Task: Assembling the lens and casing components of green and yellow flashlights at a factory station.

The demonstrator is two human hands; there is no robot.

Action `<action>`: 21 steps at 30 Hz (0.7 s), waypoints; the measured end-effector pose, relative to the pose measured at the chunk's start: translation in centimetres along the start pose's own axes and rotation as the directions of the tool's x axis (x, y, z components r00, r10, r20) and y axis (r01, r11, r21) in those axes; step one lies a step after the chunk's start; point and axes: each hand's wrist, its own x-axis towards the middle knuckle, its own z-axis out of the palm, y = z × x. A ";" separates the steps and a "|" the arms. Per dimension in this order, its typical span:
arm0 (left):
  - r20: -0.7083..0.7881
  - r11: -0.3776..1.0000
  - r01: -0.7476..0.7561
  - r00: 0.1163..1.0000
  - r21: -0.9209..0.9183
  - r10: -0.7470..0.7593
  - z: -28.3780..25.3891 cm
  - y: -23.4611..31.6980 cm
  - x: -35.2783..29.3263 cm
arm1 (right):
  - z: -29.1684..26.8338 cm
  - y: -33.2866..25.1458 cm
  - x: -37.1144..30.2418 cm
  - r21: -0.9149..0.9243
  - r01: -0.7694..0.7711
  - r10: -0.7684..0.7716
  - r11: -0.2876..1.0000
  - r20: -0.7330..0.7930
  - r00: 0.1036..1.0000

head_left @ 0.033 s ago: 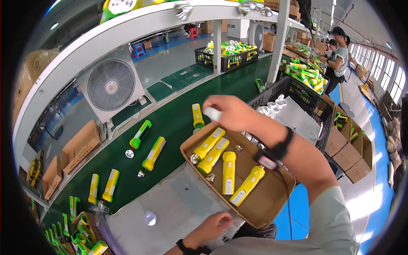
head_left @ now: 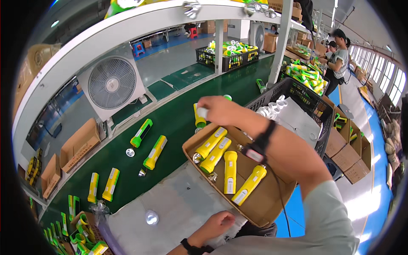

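My right hand (head_left: 219, 109) is over the far left corner of a shallow cardboard box (head_left: 276, 208), fingers closed on a small white plastic piece (head_left: 202, 112). Just beyond it on the green belt lies a yellow flashlight (head_left: 199, 120), partly hidden by the hand. Inside the box are several yellow flashlights, one (head_left: 230, 172) near the middle, and small silver reflectors (head_left: 213, 176). My left hand (head_left: 217, 224) is curled beside the box's near edge, above the grey work surface (head_left: 178, 212); the inside of its grip is hidden.
More flashlights (head_left: 155, 153) and loose reflectors lie on the green belt (head_left: 178, 110). White rings (head_left: 272, 109) sit in a black crate (head_left: 306, 91) at right. A clear round lens (head_left: 151, 217) rests on the work surface. A fan unit (head_left: 111, 85) stands beyond; two people (head_left: 338, 57) work far right.
My right hand has moved a little to the left with the white piece. A green-and-white round end now shows behind its wrist. My left hand stays in place.
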 end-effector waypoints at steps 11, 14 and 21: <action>0.007 0.911 -0.028 0.999 -0.412 0.033 -2.0 -4.0 -1.6 | 18.7 13.1 12.6 -0.413 -0.407 0.528 0.815 0.237 0.816; -0.029 0.958 -0.187 0.982 -0.220 0.185 -3.3 -1.3 -0.5 | 12.8 13.8 11.6 -0.256 -0.199 0.242 0.946 0.151 0.958; -0.715 0.768 -0.203 0.282 0.608 0.640 -8.1 4.1 -3.7 | 8.3 -3.9 2.5 -0.130 0.394 -0.363 0.910 0.208 0.908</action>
